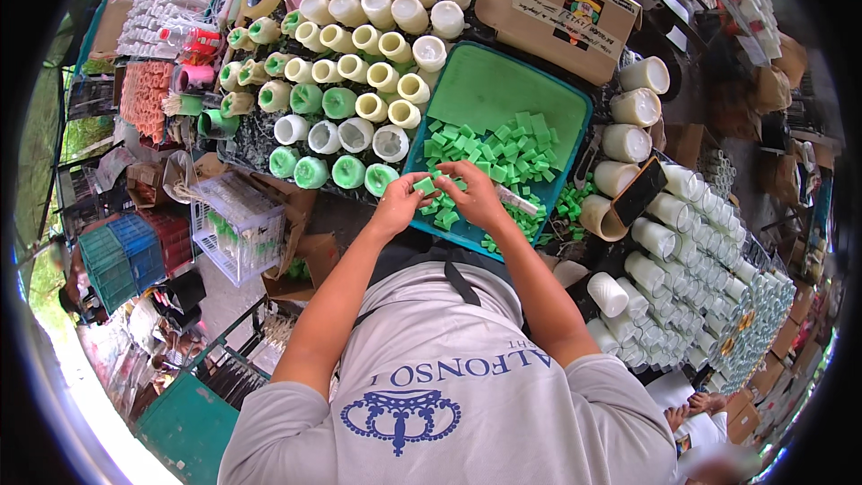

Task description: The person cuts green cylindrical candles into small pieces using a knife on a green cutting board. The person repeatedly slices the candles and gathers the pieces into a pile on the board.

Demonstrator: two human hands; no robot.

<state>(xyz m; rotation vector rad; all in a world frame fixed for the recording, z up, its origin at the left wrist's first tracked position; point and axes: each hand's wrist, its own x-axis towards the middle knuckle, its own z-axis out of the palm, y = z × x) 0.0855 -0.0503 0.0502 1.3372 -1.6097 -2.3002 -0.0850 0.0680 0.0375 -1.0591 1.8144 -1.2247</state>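
Note:
In front of my body, both hands meet over the near edge of a teal tray (pixel 585 121). My left hand (pixel 398 205) is closed, pinching a small green block (pixel 424 186) that looks like wax. My right hand (pixel 476 200) comes in from the other side, its fingers bent and closed at the same block. Loose green blocks (pixel 521 145) lie heaped in the tray around the hands, with a flat green sheet (pixel 485 90) behind them. A pale flat bar (pixel 519 201), perhaps a blade or scraper, rests among the blocks beside my right wrist.
Rows of cream cylinders (pixel 379 9) and green-filled cups (pixel 311 172) stand left of the tray. A cardboard box (pixel 557 18) lies beyond it. White cylinders (pixel 627 143) and many clear glasses (pixel 718 305) line the right. A white crate (pixel 235 232) stands lower left.

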